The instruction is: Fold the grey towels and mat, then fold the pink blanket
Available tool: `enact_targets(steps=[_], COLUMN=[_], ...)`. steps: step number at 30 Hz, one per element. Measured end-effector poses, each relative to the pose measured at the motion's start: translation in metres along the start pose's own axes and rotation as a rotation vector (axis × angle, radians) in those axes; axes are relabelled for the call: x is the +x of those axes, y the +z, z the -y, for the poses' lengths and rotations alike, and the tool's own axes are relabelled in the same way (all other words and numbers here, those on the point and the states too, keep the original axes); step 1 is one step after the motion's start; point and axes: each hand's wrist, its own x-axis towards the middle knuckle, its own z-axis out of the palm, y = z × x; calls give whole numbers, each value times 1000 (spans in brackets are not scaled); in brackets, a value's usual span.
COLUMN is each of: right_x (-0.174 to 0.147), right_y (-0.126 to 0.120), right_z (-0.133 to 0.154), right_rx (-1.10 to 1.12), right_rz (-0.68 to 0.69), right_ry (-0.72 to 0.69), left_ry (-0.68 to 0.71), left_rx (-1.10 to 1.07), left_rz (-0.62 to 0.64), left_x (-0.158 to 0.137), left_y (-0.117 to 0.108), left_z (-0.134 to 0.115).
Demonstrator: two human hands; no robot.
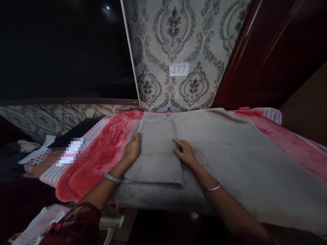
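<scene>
A grey plush cloth is folded into a neat rectangle in the middle of the work surface. Against its left edge, my left hand is closed with the fingers curled around the side. My right hand rests at the opposite edge, thumb and index finger apart, fingertips touching the cloth. Beneath the folded piece spreads a larger light-grey cloth, which reaches far to the right and hangs over the front. I cannot tell whether the two are one piece.
A red plush blanket lies under the grey cloth, with a striped edge. Patterned wallpaper bearing a "277" label rises behind. A large dark screen stands at left, a dark red panel at right. A white chair part sits below.
</scene>
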Motion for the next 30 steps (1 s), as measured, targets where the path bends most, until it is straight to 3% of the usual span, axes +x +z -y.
enact_targets(steps=[4, 7, 11, 14, 18, 22, 25, 30], right_x=[1, 16, 54, 73, 69, 64, 77, 107], right_y=[-3, -2, 11, 22, 30, 30, 26, 23], right_z=[4, 25, 71, 88, 74, 64, 71, 67], right_rx=[-73, -234, -397, -462, -518, -546, -550, -538], right_rz=[4, -21, 122, 191, 233, 230, 255, 180], right_ry=[55, 107, 125, 135, 245, 262, 284, 245], left_ry=[-29, -40, -12, -8, -17, -42, -49, -52], left_rx=[-30, -84, -112, -75, -55, -63, -98, -114], left_rz=[12, 19, -15, -40, -16, -20, -40, -24], left_x=[-3, -3, -9, -14, -14, -14, -15, -16], left_y=[-8, -15, -12, -5, 0, 1, 1, 1], left_z=[-3, 0, 2, 1, 1, 4, 6, 6])
